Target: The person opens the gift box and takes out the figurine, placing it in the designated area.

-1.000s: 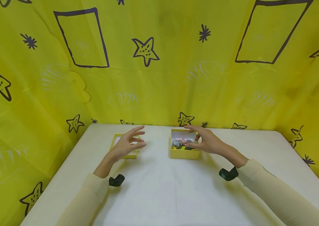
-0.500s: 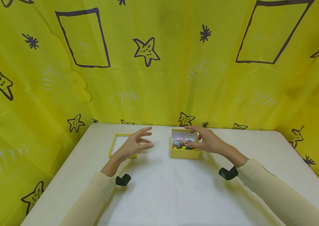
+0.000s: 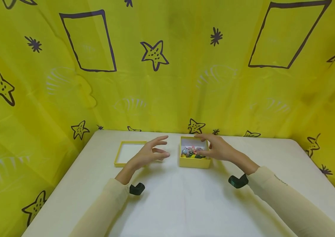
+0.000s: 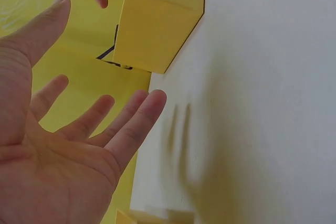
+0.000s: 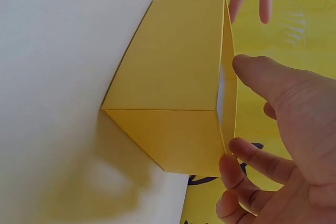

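A yellow box [image 3: 194, 163] with a pale inside stands open at the top on the table. Small colourful figurines [image 3: 190, 152] lie in it, partly covered by my right hand [image 3: 220, 148]. That hand hovers at the box's right side, thumb over the opening; in the right wrist view its fingertips [image 5: 231, 166] are right at the rim. Between the box and a shallow yellow lid [image 3: 120, 164], my left hand [image 3: 148, 154] is in the air, fingers spread and holding nothing. Its palm faces the box in the left wrist view, and its fingers point toward it.
A white cloth [image 3: 167, 204] covers the table. Behind and on both sides hangs a yellow curtain [image 3: 173, 92] printed with dark starfish and frames. Dark cameras are strapped at the left wrist [image 3: 137, 189] and right wrist [image 3: 238, 181].
My left hand has moved right, from over the lid toward the box, uncovering most of the lid. My right hand has stayed at the box.
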{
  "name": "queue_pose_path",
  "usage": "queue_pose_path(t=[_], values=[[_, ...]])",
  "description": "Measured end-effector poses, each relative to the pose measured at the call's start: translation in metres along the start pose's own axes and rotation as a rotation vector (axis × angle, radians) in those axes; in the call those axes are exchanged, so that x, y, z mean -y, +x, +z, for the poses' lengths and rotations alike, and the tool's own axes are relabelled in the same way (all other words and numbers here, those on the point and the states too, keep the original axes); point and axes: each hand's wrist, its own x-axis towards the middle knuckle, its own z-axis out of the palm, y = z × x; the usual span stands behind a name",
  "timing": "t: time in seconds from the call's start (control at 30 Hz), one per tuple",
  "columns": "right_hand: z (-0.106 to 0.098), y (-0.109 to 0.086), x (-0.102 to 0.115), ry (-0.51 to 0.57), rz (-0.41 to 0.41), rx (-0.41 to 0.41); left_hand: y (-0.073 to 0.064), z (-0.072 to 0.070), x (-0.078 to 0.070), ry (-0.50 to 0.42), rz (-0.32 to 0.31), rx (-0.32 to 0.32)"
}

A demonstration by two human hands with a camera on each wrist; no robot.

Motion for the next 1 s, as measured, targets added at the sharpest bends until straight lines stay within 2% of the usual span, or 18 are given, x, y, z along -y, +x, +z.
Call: queue_pose_path(t=[0.17,0.4,0.53,0.73,1.0], values=[[-0.002,0.002,-0.001,0.023,0.026,0.036,0.007,0.009,0.001,-0.036,-0.019,0.032],[-0.003,0.006,-0.002,0.041,0.073,0.094,0.016,0.02,0.002,-0.065,-0.046,0.043],[-0.002,0.008,-0.003,0.018,0.096,0.119,0.019,0.025,0.004,-0.076,-0.064,0.061],[-0.001,0.011,-0.004,-0.05,0.09,0.138,0.022,0.033,0.004,-0.091,-0.064,0.073],[-0.001,0.014,-0.002,-0.088,0.099,0.19,0.027,0.041,0.004,-0.093,-0.081,0.077]])
